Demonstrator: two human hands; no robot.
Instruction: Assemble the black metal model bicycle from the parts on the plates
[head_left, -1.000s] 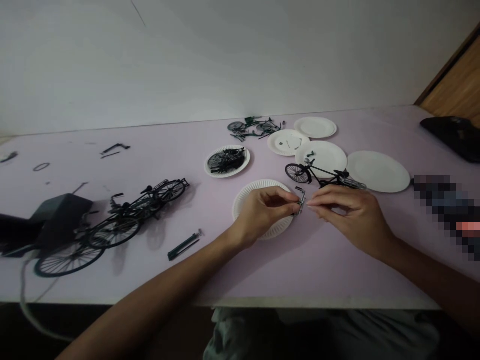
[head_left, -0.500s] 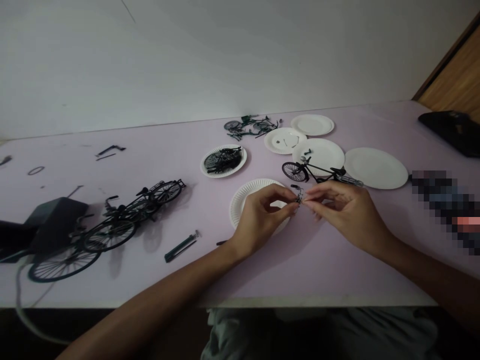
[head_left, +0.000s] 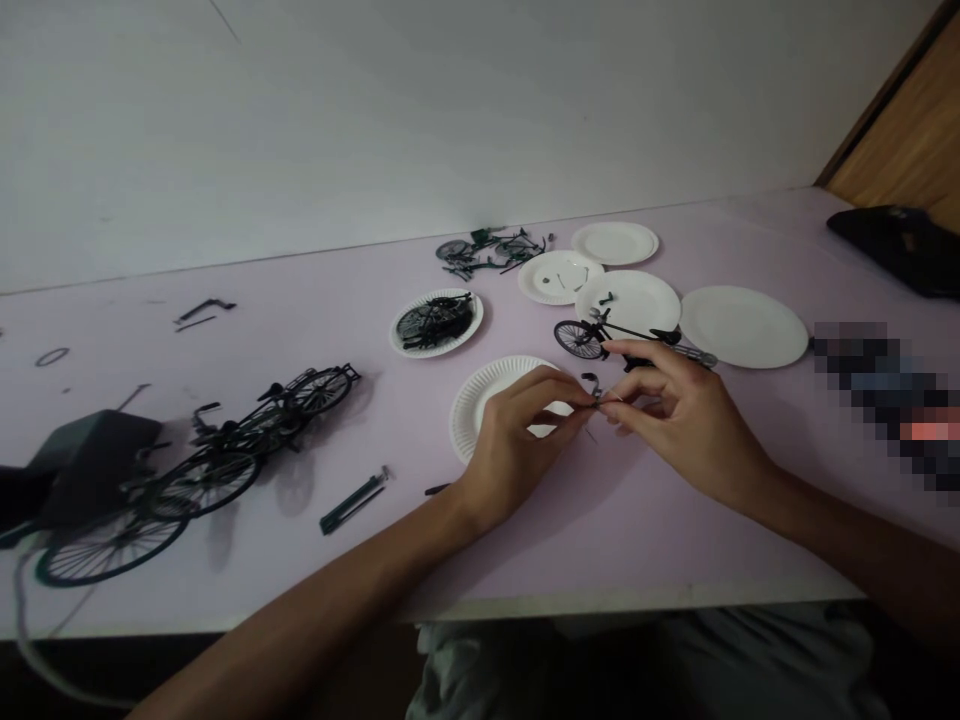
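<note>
My left hand (head_left: 517, 435) and my right hand (head_left: 679, 415) meet above the pale table, both pinching one small metal bicycle part (head_left: 595, 390) between their fingertips. The left hand hovers over a white paper plate (head_left: 480, 400). Just behind the right hand lies a partly built black model bicycle (head_left: 600, 338), its front wheel towards the left.
Several white paper plates (head_left: 742, 325) lie at the back right; one plate (head_left: 435, 322) holds dark parts. Two finished model bicycles (head_left: 247, 430) stand at the left beside a dark box (head_left: 82, 455). A small screwdriver (head_left: 352, 500) lies near the front edge. Loose green parts (head_left: 487, 250) sit by the wall.
Both hands have stayed pinched together on the small part, turning it a little. The view has shifted slightly, so everything sits a bit further left and lower.
</note>
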